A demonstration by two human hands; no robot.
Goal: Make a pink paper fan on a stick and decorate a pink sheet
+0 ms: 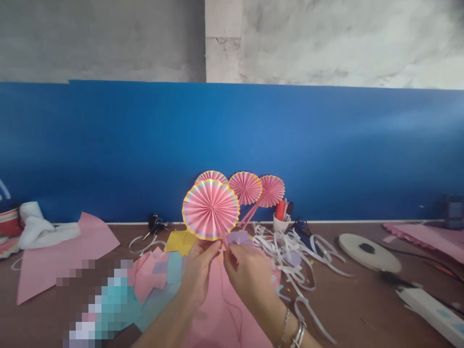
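Note:
A round pleated pink paper fan [210, 205] with a yellow and pale blue rim is held upright in front of me. My left hand [198, 263] pinches its lower edge. My right hand [250, 268] is closed around the fan's thin pink handle strips [224, 234], just beside the left hand. Behind it, similar fans lean against the blue panel: one partly hidden [210, 175], a second [245, 187] and a third [272, 191]. A thin pink string [232, 304] hangs below my hands over pink paper [210, 319].
White ribbon strips [290, 256] tangle at the right, near a pen cup [281, 223]. A round white disc [369, 253] and a power strip [431, 309] lie farther right. Coloured paper scraps [152, 275], keys [155, 223] and a large pink sheet [68, 261] are left. A blue panel [145, 145] stands behind.

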